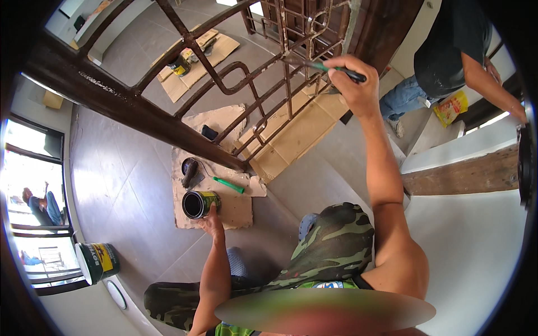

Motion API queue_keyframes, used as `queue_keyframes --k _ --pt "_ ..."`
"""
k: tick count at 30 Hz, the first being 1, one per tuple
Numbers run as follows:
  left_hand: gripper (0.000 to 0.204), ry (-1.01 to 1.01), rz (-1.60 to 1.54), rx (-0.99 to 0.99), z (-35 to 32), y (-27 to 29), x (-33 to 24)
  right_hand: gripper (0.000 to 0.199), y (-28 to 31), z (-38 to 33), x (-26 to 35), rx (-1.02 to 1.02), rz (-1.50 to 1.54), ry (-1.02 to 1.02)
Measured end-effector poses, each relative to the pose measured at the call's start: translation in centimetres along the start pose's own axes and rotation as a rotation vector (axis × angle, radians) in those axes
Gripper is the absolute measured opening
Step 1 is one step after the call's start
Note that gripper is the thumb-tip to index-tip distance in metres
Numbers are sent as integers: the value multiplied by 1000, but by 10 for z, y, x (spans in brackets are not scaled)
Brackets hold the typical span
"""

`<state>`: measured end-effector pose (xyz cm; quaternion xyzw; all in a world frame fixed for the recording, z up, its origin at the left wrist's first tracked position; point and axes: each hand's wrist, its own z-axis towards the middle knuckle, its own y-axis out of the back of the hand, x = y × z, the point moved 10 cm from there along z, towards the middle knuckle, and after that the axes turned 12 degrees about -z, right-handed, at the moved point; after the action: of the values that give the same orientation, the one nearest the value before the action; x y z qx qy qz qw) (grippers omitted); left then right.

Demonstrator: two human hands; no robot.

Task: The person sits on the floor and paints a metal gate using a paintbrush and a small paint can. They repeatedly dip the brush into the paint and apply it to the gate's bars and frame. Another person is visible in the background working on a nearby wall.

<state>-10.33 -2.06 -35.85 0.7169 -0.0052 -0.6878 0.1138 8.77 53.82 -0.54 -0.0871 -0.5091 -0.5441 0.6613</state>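
Note:
My left hand (210,225) is wrapped round the side of an open paint can (210,198). The can is low over a piece of cardboard (238,215), and its inside looks dark. Raised at the upper right, my right hand (358,84) grips a paintbrush (322,66) with a green and black handle. The brush points left, and its tip is at the bars of a brown metal grille (288,89); whether it touches them I cannot tell. On the cardboard beyond the can lie a green-handled tool (228,185) and a dark object (190,172) with a round end.
Another person in a dark shirt (448,56) and jeans stands at the right, near a yellow bag (450,108). A dark bucket (98,262) stands at the left. Behind the grille, a second can (179,66) sits on cardboard. A thick brown frame bar (134,106) crosses the upper left.

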Motion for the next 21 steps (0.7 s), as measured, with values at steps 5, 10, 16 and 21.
queue_keyframes --k 5,10,16,21 --pt "94 31 21 12 9 3 27 22 7 -43 -59 -297 546 -223" --pt "94 -17 186 -69 7 14 23 26 -26 -63 -135 -439 843 -478" --pt "88 -41 60 29 5 1 10 24 -23 -44 -140 -333 885 -433" --pt "91 85 208 -63 2 11 18 20 -18 -34 -126 -277 893 -397"
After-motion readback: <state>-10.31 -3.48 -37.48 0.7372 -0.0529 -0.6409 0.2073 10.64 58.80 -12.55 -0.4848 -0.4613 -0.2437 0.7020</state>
